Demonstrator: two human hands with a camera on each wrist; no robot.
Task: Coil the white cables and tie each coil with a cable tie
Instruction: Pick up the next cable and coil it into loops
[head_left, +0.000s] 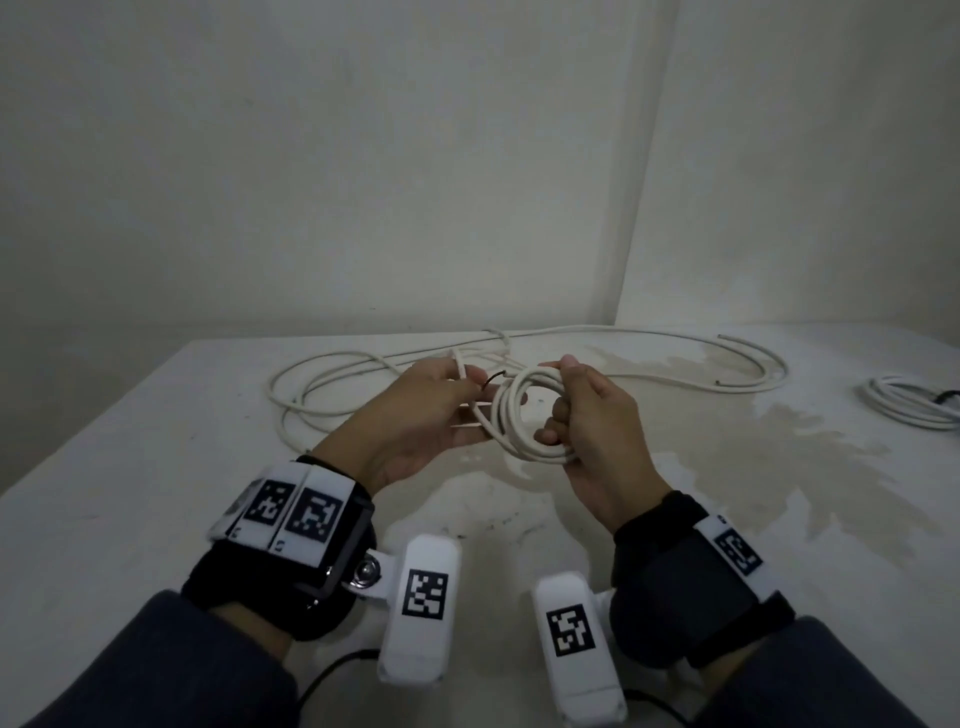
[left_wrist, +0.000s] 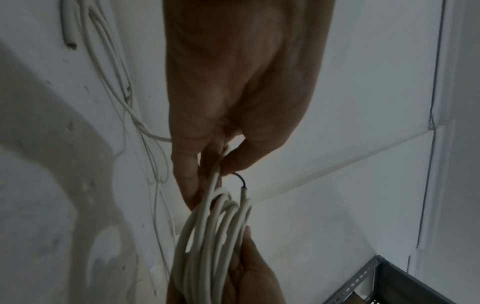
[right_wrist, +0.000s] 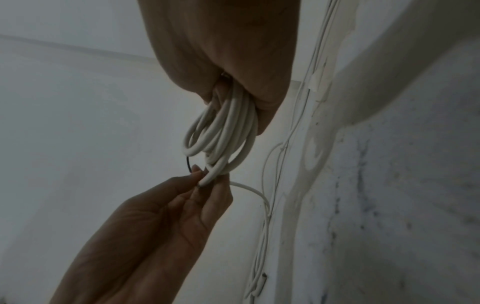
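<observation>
A white cable coil (head_left: 519, 421) of several loops hangs above the table between both hands. My right hand (head_left: 587, 415) grips the coil's right side, fingers curled round the loops (right_wrist: 228, 115). My left hand (head_left: 447, 395) pinches a strand of white cable (left_wrist: 218, 174) at the coil's left edge between thumb and fingers. A thin black wire (left_wrist: 241, 179) curls out of a cable end beside the thumb. Whether it is a tie I cannot tell. The left hand (right_wrist: 205, 183) shows below the coil in the right wrist view.
Loose white cables (head_left: 363, 364) sprawl over the far part of the stained white table (head_left: 156, 441), reaching right (head_left: 753, 358). A second coiled white cable (head_left: 914, 410) with a dark end lies at the right edge. Walls stand behind the table. A metal shelf corner (left_wrist: 376, 277) shows below.
</observation>
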